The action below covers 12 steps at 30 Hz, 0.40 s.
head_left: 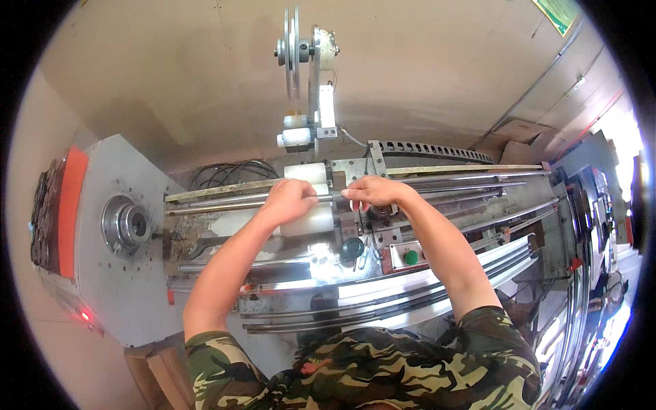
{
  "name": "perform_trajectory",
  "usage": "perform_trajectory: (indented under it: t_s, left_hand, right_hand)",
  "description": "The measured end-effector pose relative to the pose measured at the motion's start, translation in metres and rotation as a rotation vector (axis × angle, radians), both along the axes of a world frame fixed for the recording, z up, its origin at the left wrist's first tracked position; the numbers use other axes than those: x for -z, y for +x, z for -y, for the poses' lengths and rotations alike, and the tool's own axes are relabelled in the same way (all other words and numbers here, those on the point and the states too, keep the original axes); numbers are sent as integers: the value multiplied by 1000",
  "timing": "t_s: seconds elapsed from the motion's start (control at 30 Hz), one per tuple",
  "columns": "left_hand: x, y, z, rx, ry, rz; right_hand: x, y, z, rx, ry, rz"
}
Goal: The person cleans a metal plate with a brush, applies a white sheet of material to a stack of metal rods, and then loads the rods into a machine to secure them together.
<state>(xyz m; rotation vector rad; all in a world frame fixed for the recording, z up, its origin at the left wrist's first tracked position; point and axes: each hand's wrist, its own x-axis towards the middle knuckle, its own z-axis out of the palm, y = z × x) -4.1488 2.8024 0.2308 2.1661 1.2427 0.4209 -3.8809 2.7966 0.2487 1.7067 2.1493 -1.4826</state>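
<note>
A long metal rod [219,206] runs from the left side of a lathe-like machine to the middle, passing over white rollers [305,173]. My left hand [290,199] is closed around this rod, above the rollers. Just right of it, my right hand [372,193] has thumb and fingers pinched together where the rod comes out past the rollers. What lies between those fingertips is too small to make out. Beneath my right hand is the machine's metal carriage [352,167], with a dark round knob [352,248] nearer to me.
At the left stands a grey headstock with a round chuck [126,225]. A green button [411,257] sits on a panel in front of my right forearm. A pulley wheel [292,53] rises on a post behind. Long rails [471,171] reach right, and black cables [232,172] lie behind.
</note>
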Motion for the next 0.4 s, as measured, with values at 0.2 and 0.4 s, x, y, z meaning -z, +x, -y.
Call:
perform_trajectory:
  t_s: [0.2, 0.4]
  left_hand:
    - [13, -4, 18, 209, 450, -125]
    - [6, 14, 21, 166, 403, -381]
  right_hand:
    - [13, -6, 11, -73, 400, 176]
    - [18, -11, 35, 91, 718, 205]
